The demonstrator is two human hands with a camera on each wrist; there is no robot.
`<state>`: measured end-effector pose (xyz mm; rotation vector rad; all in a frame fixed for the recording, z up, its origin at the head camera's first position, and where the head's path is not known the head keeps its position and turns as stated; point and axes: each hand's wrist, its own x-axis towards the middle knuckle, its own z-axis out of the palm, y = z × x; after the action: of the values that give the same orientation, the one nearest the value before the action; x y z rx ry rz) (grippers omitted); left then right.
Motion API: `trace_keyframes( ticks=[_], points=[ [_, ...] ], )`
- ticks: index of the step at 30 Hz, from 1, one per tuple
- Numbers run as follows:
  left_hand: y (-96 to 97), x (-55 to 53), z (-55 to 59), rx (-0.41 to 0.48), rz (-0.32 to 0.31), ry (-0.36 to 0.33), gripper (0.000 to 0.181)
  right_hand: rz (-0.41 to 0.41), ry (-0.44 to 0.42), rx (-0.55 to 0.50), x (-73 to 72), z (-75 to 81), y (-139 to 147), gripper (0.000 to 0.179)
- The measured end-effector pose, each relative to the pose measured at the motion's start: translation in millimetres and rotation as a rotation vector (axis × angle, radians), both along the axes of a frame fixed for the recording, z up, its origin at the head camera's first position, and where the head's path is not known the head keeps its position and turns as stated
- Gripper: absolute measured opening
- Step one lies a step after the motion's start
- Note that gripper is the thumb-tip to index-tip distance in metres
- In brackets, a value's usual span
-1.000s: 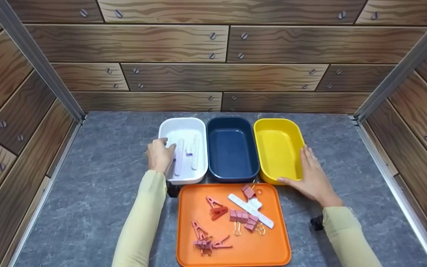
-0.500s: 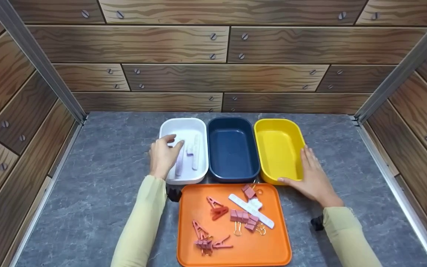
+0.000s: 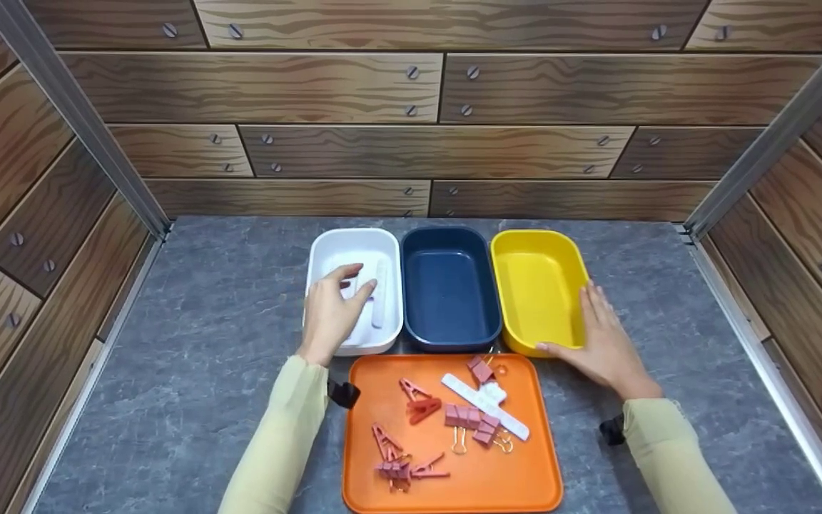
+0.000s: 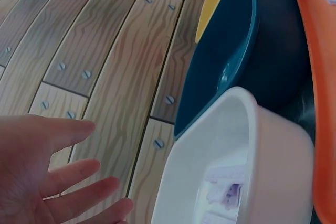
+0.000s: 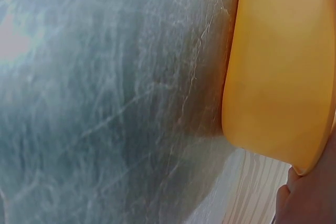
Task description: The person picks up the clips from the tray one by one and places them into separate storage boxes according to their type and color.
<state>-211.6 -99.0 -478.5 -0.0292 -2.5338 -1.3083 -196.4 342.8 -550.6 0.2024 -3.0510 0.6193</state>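
Over the white bin (image 3: 354, 244) at left hangs the left hand (image 3: 332, 310), fingers spread; the right hand (image 3: 604, 348), fingers straight, rests against the yellow bin (image 3: 539, 285).

Even light filled the head view; glare whitened part of the tabletop (image 5: 115, 98) in the blurry right wrist view.
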Motion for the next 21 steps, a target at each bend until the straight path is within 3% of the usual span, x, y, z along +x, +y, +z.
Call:
trace_keyframes(
  ticks=[21],
  points=[
    [40.6, 35.3, -1.2, -0.043, -0.239, 0.118, 0.038, 0.001, 0.022, -0.017, 1.0, -2.2, 0.7, 0.131]
  ],
)
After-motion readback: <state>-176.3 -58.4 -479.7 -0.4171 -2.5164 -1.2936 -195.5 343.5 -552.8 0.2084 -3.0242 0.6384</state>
